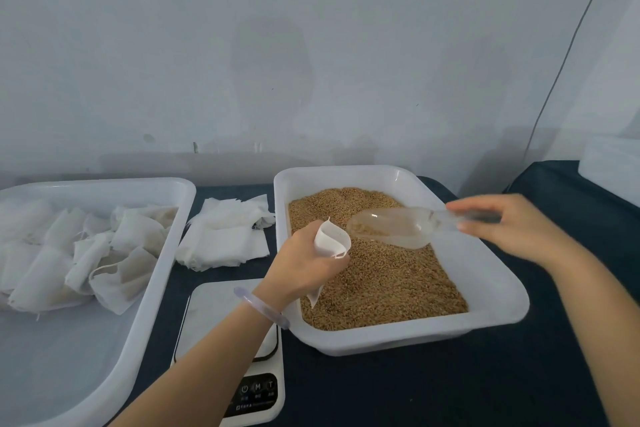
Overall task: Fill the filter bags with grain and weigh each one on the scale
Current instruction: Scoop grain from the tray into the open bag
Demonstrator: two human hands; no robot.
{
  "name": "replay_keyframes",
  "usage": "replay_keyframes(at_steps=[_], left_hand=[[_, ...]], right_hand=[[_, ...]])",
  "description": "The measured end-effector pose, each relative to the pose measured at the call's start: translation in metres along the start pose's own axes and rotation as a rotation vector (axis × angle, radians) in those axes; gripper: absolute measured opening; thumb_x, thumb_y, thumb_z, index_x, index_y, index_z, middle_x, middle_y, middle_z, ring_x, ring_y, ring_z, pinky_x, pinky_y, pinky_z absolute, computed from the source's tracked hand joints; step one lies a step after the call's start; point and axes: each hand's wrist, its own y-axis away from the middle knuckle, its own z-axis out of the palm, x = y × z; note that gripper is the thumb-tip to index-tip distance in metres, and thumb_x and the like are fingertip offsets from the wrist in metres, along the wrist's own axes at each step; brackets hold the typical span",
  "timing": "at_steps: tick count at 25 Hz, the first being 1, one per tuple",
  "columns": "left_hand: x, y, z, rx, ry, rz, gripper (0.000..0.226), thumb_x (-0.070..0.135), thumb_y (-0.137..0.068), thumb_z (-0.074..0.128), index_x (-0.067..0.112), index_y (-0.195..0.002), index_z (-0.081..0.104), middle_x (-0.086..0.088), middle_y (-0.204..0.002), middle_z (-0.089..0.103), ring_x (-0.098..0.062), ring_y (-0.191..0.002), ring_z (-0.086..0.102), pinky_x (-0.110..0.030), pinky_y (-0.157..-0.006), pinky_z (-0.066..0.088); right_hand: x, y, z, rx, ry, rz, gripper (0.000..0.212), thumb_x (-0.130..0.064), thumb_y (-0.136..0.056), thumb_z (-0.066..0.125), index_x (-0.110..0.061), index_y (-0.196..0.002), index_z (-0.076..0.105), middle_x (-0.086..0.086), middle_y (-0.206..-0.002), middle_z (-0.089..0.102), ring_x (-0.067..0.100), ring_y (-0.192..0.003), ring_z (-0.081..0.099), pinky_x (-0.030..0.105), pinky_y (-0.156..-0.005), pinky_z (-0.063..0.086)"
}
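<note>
On the tabletop (381, 392) the scale (228, 322) sits nearest, under the left forearm. Beyond it, the left grip (304, 263) clasps a filter bag (332, 239), mouth open, above the grain (381, 281) in its tray (498, 308). The right grip (509, 225) holds a clear scoop (391, 227) just beside the bag's mouth.

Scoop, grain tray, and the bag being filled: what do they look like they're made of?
Scoop: clear plastic, probably; grain shows through it.
Tray: white plastic, slightly glossy, with a moulded rounded rim that catches highlights.
Filter bag: thin, matte white sheet that creases softly. It could be non-woven fabric or paper; I can't tell which.
</note>
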Motion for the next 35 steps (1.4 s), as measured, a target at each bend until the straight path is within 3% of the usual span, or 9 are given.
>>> replay_keyframes(at_steps=[3, 6, 9, 14, 19, 26, 29, 32, 35], left_hand=[[0.001, 0.000, 0.001, -0.001, -0.027, -0.007, 0.023, 0.026, -0.075, 0.069, 0.021, -0.094, 0.057, -0.001, -0.083, 0.066, -0.021, -0.076, 0.066, -0.042, -0.074, 0.057], [0.002, 0.000, 0.000, -0.013, 0.001, -0.008, 0.023, 0.025, -0.075, 0.070, 0.021, -0.094, 0.057, -0.001, -0.083, 0.066, -0.017, -0.070, 0.066, -0.038, -0.069, 0.057], [0.002, 0.001, -0.001, -0.030, 0.016, 0.003, 0.026, 0.027, -0.076, 0.070, 0.021, -0.097, 0.056, -0.001, -0.081, 0.066, -0.015, -0.064, 0.064, -0.038, -0.067, 0.057], [0.002, 0.001, 0.000, -0.031, -0.002, 0.000, 0.036, 0.036, -0.071, 0.068, 0.024, -0.103, 0.055, 0.000, -0.083, 0.066, -0.019, -0.070, 0.066, -0.042, -0.071, 0.057], [0.002, 0.001, -0.001, -0.031, 0.016, -0.007, 0.040, 0.039, -0.065, 0.066, 0.025, -0.101, 0.056, 0.003, -0.081, 0.066, -0.018, -0.070, 0.066, -0.042, -0.072, 0.057], [0.002, 0.002, -0.001, -0.014, 0.064, -0.012, 0.032, 0.033, -0.069, 0.069, 0.024, -0.098, 0.057, 0.003, -0.078, 0.066, -0.015, -0.064, 0.065, -0.039, -0.069, 0.057], [0.001, 0.002, -0.002, 0.025, 0.074, 0.007, 0.022, 0.026, -0.075, 0.070, 0.023, -0.093, 0.058, 0.003, -0.078, 0.065, -0.016, -0.068, 0.064, -0.036, -0.070, 0.054], [0.002, 0.002, -0.002, 0.050, 0.075, 0.008, 0.016, 0.021, -0.078, 0.069, 0.023, -0.085, 0.054, 0.004, -0.075, 0.061, -0.016, -0.069, 0.060, -0.033, -0.068, 0.050], [0.003, 0.004, -0.001, 0.033, 0.118, -0.006, 0.013, 0.019, -0.081, 0.064, 0.025, -0.085, 0.053, 0.005, -0.069, 0.060, -0.013, -0.064, 0.059, -0.033, -0.069, 0.050]], right_hand=[[-0.024, -0.002, -0.019, 0.025, 0.009, -0.076, 0.036, -0.018, -0.082, 0.071, -0.052, -0.091, 0.064, -0.034, -0.095, 0.062, -0.011, -0.100, 0.053, 0.027, -0.095, 0.036], [-0.046, -0.002, -0.021, 0.035, 0.153, -0.164, 0.037, -0.020, -0.081, 0.071, -0.054, -0.091, 0.059, -0.032, -0.096, 0.058, 0.002, -0.104, 0.050, 0.032, -0.098, 0.034], [-0.061, -0.001, -0.019, 0.095, 0.334, -0.280, 0.038, -0.023, -0.083, 0.068, -0.055, -0.096, 0.053, -0.032, -0.098, 0.052, 0.002, -0.107, 0.032, 0.031, -0.101, 0.017], [-0.073, 0.002, -0.017, 0.208, 0.503, -0.429, 0.031, -0.022, -0.081, 0.069, -0.034, -0.110, 0.067, -0.021, -0.101, 0.055, 0.008, -0.107, 0.033, 0.027, -0.095, 0.008], [-0.080, 0.002, -0.015, 0.221, 0.522, -0.464, 0.031, -0.021, -0.080, 0.070, -0.032, -0.110, 0.068, -0.022, -0.099, 0.054, 0.007, -0.106, 0.032, 0.025, -0.094, 0.007], [-0.069, -0.001, -0.008, 0.149, 0.382, -0.348, 0.032, -0.024, -0.081, 0.068, -0.040, -0.108, 0.063, -0.034, -0.097, 0.048, 0.004, -0.106, 0.030, 0.035, -0.103, 0.015], [-0.049, 0.001, -0.001, 0.096, 0.187, -0.229, 0.034, -0.021, -0.080, 0.071, -0.047, -0.100, 0.061, -0.033, -0.100, 0.053, 0.007, -0.109, 0.043, 0.035, -0.102, 0.030], [-0.021, 0.006, 0.013, 0.075, -0.057, -0.018, 0.036, -0.017, -0.081, 0.071, -0.048, -0.097, 0.060, -0.028, -0.103, 0.059, 0.006, -0.112, 0.052, 0.034, -0.102, 0.035], [0.004, 0.006, 0.050, 0.033, 0.215, 0.144, 0.033, -0.029, -0.084, 0.069, -0.044, -0.112, 0.060, -0.019, -0.113, 0.062, 0.014, -0.122, 0.049, 0.049, -0.110, 0.026]])
